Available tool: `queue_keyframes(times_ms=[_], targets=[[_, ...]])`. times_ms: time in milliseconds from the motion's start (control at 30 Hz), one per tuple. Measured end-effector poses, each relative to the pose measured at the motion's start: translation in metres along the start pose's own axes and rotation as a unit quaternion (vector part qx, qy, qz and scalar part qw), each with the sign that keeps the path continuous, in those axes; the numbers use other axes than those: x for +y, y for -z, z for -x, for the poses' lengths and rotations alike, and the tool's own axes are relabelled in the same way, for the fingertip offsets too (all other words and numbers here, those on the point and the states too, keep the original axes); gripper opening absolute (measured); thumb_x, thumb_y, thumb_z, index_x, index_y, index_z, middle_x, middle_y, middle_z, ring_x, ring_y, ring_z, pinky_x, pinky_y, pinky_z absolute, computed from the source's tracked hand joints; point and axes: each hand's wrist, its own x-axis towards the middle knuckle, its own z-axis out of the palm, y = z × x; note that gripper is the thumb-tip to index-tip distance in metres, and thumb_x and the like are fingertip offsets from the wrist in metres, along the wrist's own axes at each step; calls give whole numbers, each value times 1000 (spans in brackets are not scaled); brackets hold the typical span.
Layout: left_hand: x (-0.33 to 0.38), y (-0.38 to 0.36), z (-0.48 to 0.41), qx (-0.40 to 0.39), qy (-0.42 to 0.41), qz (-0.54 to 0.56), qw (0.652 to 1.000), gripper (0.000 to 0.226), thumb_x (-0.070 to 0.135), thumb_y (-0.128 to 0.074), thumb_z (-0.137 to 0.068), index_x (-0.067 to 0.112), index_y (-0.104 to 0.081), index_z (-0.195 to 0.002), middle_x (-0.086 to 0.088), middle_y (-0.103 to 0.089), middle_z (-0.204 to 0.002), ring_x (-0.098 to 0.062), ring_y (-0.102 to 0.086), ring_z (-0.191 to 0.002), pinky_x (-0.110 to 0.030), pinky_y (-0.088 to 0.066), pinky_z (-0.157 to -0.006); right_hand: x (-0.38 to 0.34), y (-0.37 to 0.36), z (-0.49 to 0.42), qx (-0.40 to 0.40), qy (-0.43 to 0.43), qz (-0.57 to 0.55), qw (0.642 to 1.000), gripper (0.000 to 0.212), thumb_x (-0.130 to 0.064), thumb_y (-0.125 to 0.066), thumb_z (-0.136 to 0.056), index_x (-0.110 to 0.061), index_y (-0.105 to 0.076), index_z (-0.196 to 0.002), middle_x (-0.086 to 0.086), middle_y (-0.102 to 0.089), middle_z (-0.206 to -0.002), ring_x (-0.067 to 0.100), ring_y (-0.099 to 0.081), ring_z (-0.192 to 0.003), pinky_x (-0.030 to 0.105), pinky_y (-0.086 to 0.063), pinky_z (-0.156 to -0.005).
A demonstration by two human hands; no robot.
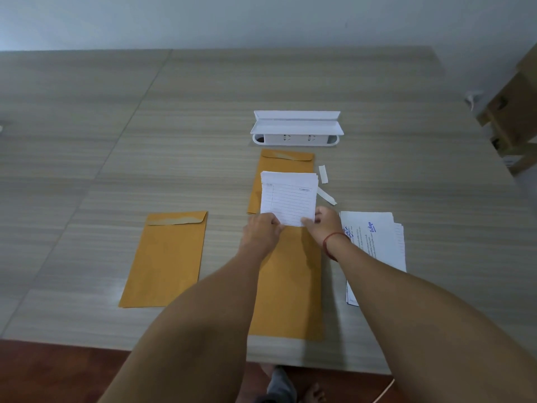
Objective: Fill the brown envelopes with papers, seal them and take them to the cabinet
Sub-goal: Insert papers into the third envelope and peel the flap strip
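step: filling | left hand (261, 228) and right hand (325, 223) each pinch a near corner of the paper stack (287, 196), likely to feed it squarely | stack sits at the near envelope (287, 286) mouth, overlapping the far envelope (283, 162) | spare papers (374, 242) lie to the right

head cam | wide-angle | looks fwd+down | close over table (87, 141)

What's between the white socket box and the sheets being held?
Head view: a brown envelope lies flat between the socket box and the sheets, its flap end toward the box; the sheets hide its near part.
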Motion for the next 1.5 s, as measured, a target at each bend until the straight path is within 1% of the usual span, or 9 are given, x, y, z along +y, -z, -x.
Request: queue_keyframes(times_ms=[167, 300, 400, 600, 800, 933, 1033, 1200, 1500], targets=[[-6, -6, 1, -12, -11, 5, 1000, 13, 29, -60, -90, 20, -60, -81, 0, -64, -95, -20, -57, -97, -39, -51, -85, -19, 1, -9, 52, 4, -48, 997, 19, -15, -51, -95, -5, -59, -110, 6, -65, -101, 22, -61, -91, 38, -55, -85], [-7, -8, 3, 2, -4, 12, 1000, 15, 31, -59, -91, 20, -58, -80, 0, -62, -96, -20, -56, -97, -41, -51, -86, -10, 1, -6, 28, 8, 37, 999, 12, -11, -48, -94, -5, -50, -84, 7, -52, -74, 22, -48, -75, 27, -37, -57], [-9, -9, 5, 10, -11, 11, 1000, 15, 29, -59, -91, 17, -61, -84, -1, -61, -98, -22, -54, -101, -42, -49, -88, 1, 1, -1, -3, 6, 88, 996, 12, -13, -50, -94, -7, -48, -84, 0, -45, -68, 23, -47, -75, 24, -31, -52], [-12, -4, 6, -11, -31, 9, 999, 16, 27, -57, -92, 13, -63, -88, -3, -65, -95, -24, -56, -100, -42, -49, -87, -18, 6, -6, -9, 19, 17, 1000, 23, -19, -50, -96, -8, -60, -113, 5, -65, -100, 23, -60, -91, 29, -47, -78], [-12, -6, 9, -4, -33, 14, 999, 17, 22, -55, -93, 9, -64, -88, -6, -66, -94, -27, -56, -100, -40, -48, -85, -1, 3, 0, -61, 31, 153, 986, 30, -15, -52, -94, -4, -60, -121, 12, -65, -103, 29, -60, -96, 27, -42, -78], [-13, -7, 10, 4, -19, 29, 999, 18, 23, -53, -94, 10, -64, -89, -7, -66, -94, -26, -55, -100, -38, -46, -83, -7, 4, 2, -33, 33, 71, 996, 23, -20, -49, -96, -10, -58, -115, 0, -61, -93, 25, -58, -96, 25, -41, -76], [-14, -7, 11, 3, -20, 35, 999, 18, 23, -54, -94, 8, -64, -89, -9, -66, -93, -28, -55, -99, -40, -47, -84, -16, 6, 3, -6, 21, 30, 999, 34, -17, -47, -99, -8, -51, -131, 6, -60, -122, 23, -56, -116, 25, -40, -89], [-20, -9, 11, -8, -34, 21, 999, 17, 21, -55, -93, 8, -61, -84, -10, -65, -90, -30, -55, -97, -38, -43, -80, -2, 7, 4, -71, 28, 178, 981, 29, -15, -46, -98, -4, -57, -123, 12, -63, -115, 25, -57, -99, 26, -40, -81], [-22, -4, 13, -5, -23, 41, 999, 19, 24, -55, -93, 13, -58, -78, -8, -62, -84, -29, -56, -91, -39, -46, -78, -21, 8, 2, -81, 84, 186, 976, 25, -10, -44, -98, -9, -62, -116, 8, -62, -120, 24, -57, -109, 24, -39, -82]])
